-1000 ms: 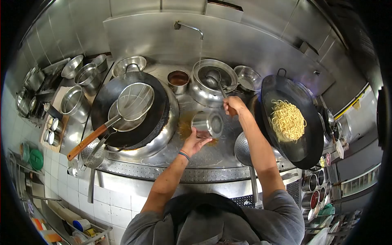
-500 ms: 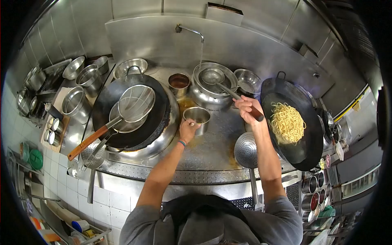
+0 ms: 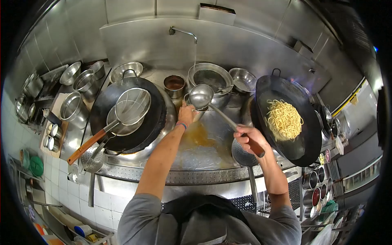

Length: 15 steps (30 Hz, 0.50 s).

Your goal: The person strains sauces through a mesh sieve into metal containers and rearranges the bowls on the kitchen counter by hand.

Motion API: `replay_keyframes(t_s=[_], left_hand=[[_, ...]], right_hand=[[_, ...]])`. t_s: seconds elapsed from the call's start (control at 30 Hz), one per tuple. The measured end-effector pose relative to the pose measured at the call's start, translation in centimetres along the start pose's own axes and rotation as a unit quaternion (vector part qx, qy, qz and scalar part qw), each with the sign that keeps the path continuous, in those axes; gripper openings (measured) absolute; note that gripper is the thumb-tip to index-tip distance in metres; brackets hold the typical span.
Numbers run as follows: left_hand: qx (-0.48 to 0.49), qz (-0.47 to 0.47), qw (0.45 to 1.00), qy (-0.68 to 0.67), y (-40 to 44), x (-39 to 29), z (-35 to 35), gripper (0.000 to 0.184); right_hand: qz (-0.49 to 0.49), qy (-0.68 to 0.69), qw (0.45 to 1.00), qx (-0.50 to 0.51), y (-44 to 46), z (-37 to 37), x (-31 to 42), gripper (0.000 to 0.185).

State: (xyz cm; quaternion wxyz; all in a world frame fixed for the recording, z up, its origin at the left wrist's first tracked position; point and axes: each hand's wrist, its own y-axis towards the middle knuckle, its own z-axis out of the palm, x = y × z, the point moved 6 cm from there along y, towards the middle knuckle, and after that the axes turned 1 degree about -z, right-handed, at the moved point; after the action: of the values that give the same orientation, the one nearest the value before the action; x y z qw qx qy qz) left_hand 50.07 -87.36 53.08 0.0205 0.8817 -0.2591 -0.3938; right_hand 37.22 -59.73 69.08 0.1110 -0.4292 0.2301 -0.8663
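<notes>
My right hand is wrapped around the handle of a metal ladle, whose bowl hangs over the middle of the counter. Under that bowl, a small steel pot is partly hidden by the ladle and by my left hand. The fingers of my left hand grip the pot's near left side. To the right, a dark wok holds a heap of yellow noodles. Behind the ladle, water runs from a tap into a wide steel basin.
A second wok on the left carries a wooden-handled wire strainer. One perforated skimmer rests beside my right forearm, another at the left edge. A pot of brown liquid stands by the basin. Flames show behind the right wok.
The ladle has come out of the basin toward me, above the small pot. My left hand has pushed the pot farther back, and a brownish wet patch shows where it stood.
</notes>
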Motion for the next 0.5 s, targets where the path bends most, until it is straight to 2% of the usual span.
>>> replay_keyframes(t_s=[0.07, 0.17, 0.27, 0.37, 0.47, 0.5], left_hand=[[0.004, -0.012, 1.000, 0.024, -0.2, -0.4, -0.2, 0.027], [-0.028, -0.010, 0.998, 0.063, -1.4, -0.8, -0.7, 0.027], [0.011, -0.052, 0.998, -0.022, -2.1, 0.8, -0.6, 0.033], [0.006, -0.176, 0.978, -0.109, -3.2, 3.1, -0.3, 0.043], [0.001, -0.252, 0.927, -0.278, -2.9, 9.1, 5.9, 0.051], [0.064, -0.307, 0.853, -0.417, -4.4, 7.7, 6.0, 0.058]], right_hand=[[-0.016, -0.053, 0.998, -0.038, -0.7, -0.2, -0.8, 0.011], [-0.073, -0.191, 0.976, -0.072, -1.2, -0.6, -0.9, 0.036], [-0.139, -0.349, 0.921, -0.100, -0.9, -0.8, -0.2, 0.052], [-0.203, -0.464, 0.853, -0.125, 0.5, -0.7, 1.7, 0.059], [-0.224, -0.499, 0.822, -0.159, 4.2, -1.0, 3.1, 0.062], [-0.221, -0.500, 0.821, -0.168, 5.7, -1.0, 3.5, 0.063]])
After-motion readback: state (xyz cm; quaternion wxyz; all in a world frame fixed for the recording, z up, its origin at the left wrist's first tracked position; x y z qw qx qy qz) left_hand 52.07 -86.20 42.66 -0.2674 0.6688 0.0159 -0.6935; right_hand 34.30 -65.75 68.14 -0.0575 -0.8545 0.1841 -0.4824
